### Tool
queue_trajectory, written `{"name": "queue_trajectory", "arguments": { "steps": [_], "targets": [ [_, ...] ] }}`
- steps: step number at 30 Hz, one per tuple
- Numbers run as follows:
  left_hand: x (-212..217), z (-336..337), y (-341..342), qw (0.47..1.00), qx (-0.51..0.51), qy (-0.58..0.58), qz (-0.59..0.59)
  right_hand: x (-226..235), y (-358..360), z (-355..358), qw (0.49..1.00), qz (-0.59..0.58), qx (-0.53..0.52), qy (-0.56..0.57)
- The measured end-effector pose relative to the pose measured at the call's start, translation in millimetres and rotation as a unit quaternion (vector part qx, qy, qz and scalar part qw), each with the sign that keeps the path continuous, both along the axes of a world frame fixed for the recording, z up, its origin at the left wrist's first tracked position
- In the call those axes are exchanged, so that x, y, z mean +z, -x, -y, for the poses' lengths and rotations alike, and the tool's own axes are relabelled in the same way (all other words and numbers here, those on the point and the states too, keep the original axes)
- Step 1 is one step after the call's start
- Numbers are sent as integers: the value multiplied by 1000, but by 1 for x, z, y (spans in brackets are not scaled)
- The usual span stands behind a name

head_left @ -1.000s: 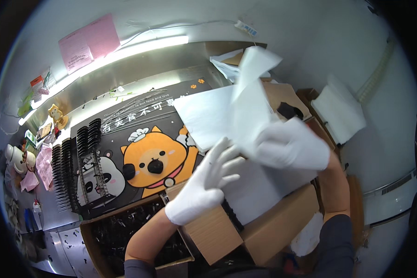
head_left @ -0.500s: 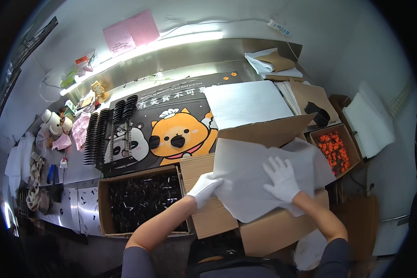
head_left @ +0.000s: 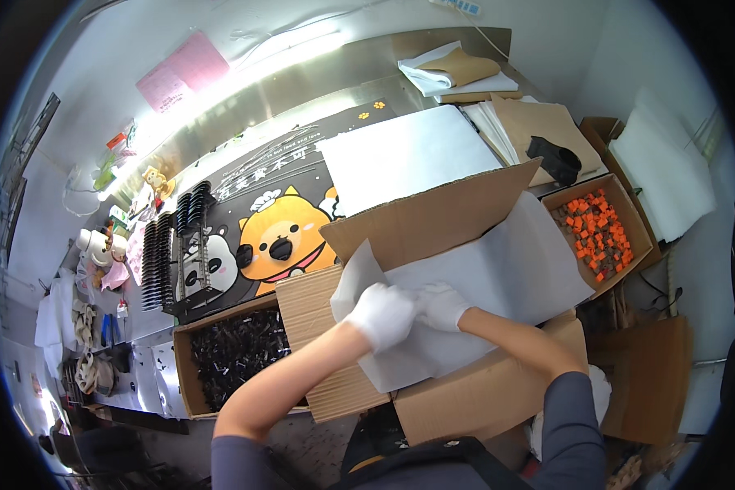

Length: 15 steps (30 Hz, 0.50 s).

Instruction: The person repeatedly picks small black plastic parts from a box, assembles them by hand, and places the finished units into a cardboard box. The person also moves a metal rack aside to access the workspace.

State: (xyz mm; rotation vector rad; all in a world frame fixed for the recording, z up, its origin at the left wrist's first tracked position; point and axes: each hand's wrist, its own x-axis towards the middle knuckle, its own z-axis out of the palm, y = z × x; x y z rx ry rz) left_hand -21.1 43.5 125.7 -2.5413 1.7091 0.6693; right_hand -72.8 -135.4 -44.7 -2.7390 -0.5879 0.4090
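Observation:
A thin, translucent white packing sheet lines the open cardboard box in front of me, its edges standing up over the sides. Both hands wear white gloves and meet low on the sheet, left of its middle. My left hand is closed like a fist; whatever is in its fingers is hidden. Beside it, my right hand lies on the sheet with its fingers stretched toward the left one, fingertips partly hidden. Beneath the forearms, the box flaps are folded outward.
A carton of small black parts stands left, a box of orange pieces right. Behind the box lies a stack of white sheets. A rack of black parts stands on the cartoon mat. Brown paper lies at the back right.
My right hand has moved left from the sheet's middle, and my left hand has shifted right from its edge; they now meet. The sheet has sunk into the box. The view has shifted.

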Motion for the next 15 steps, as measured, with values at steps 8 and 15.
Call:
{"name": "queue_trajectory", "arguments": {
  "steps": [8,15],
  "targets": [
    [-103,27,-41,978,18,-172,119,26,57,-36,962,-195,169,91],
    [-2,3,-14,997,39,0,-64,102,21,-11,971,-221,-7,90]
  ]
}}
